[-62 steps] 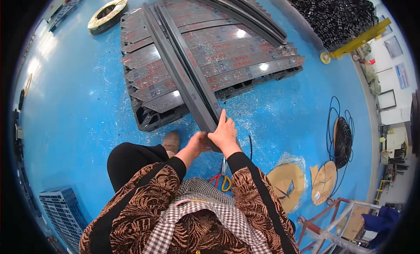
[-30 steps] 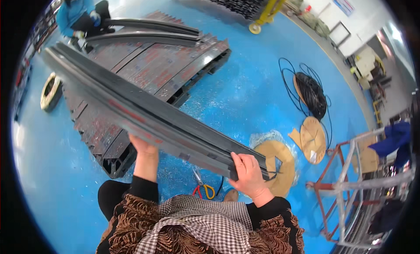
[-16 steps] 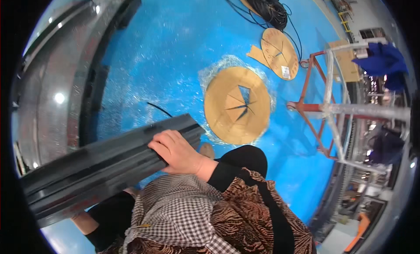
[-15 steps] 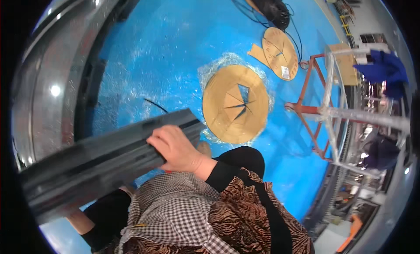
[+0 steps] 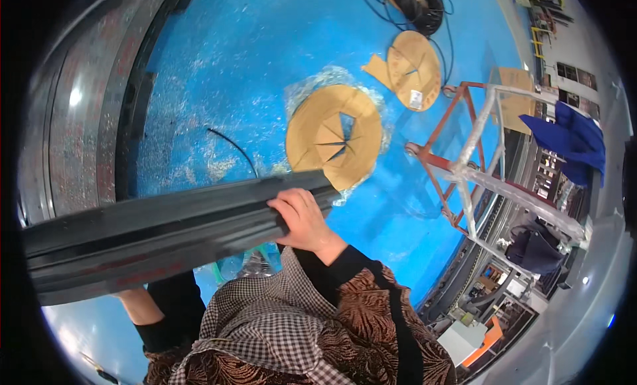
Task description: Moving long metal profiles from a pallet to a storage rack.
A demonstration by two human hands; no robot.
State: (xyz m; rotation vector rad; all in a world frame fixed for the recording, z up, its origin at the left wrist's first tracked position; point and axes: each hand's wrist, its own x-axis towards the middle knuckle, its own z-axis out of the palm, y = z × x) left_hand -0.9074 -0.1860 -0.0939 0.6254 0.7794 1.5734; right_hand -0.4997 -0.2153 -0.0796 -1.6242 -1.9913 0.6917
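Note:
A bundle of long, dark grey, grooved strips stretches across the lower left in front of my body, lifted off the floor. My right hand is closed over its right end, fingers on the top and near face. Farther left, my left hand comes up against the underside of the bundle. Its fingers are hidden behind the strips; only the wrist and the heel of the hand show. Just beyond the right end lies a round cardboard disc with a cut, folded centre, on clear plastic film.
A second cardboard disc lies farther off, beside a black cable coil. On the right stands a wheeled red-and-grey metal frame, with blue cloth near it. A thin black strip curves across the blue floor. Long dark profiles line the left.
The bundle's right end has moved right and its left part has risen, so it lies more level. Both hands have moved with it. The view has shifted, sliding the discs and frame leftward.

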